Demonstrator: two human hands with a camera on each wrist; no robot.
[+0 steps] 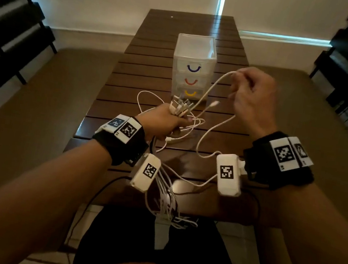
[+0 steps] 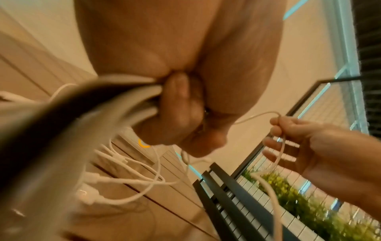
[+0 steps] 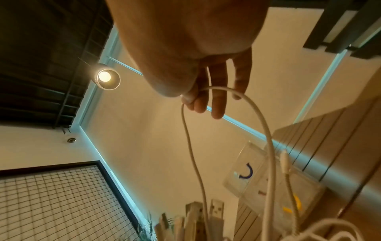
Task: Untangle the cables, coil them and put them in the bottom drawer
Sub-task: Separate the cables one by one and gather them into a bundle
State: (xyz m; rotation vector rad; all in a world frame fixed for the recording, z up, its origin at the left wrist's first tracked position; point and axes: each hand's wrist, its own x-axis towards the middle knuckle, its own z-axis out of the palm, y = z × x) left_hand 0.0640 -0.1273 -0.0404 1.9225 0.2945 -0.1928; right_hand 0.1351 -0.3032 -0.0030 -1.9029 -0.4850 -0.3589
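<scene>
In the head view, the left hand (image 1: 165, 120) is clenching a bunch of white cables (image 1: 188, 129) just below their plugs (image 1: 180, 106), which are sticking up out of the fist. The right hand (image 1: 252, 98) is pinching a loop of one cable (image 1: 211, 85) and holding it raised above the desk (image 1: 131, 75). More loops are lying on the slats between the hands, and loose ends are hanging off the near edge. The drawer unit (image 1: 193, 67) is standing just beyond, all three drawers closed, the bottom drawer (image 1: 189, 93) with the yellow handle. The step appears to be teasing one cable free; doing it well likely means keeping the fist firm on the plugs while drawing the loop out slowly, following it back to its free end rather than tugging, since a hard pull could tighten a knot.

The left wrist view is showing what the head view is hiding: the curled fingers (image 2: 179, 104) closing round several strands at once, and the right hand's fingertips (image 2: 276, 121) nipping the thin loop.

The right wrist view is showing the single cable (image 3: 257, 114) arching over the right fingers (image 3: 218, 104) and both runs dropping towards the plugs below, with no crossing visible in that stretch.
</scene>
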